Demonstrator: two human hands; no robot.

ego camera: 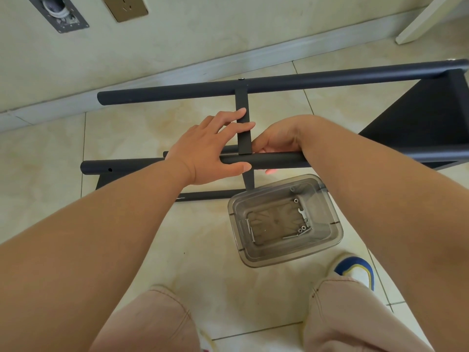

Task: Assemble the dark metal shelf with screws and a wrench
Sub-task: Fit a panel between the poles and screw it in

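The dark metal shelf lies on its side on the tiled floor. Its far tube (279, 83) runs along the wall, and a flat crossbar (242, 115) joins it to the near tube (276, 160). A dark shelf panel (426, 115) closes the right end. My left hand (213, 148) grips the near tube at the joint, thumb under it and fingers spread over the crossbar. My right hand (276, 138) curls around the same tube just right of the crossbar, fingers hidden behind it. A small silver wrench (302, 213) and several screws (302, 228) lie in a clear plastic box (237, 201).
Loose dark tubes (210, 195) lie on the floor under my left arm. The wall and skirting run close behind the far tube. A white furniture leg (426, 19) stands at the top right. My knees and a blue-and-white shoe (357, 269) are at the bottom.
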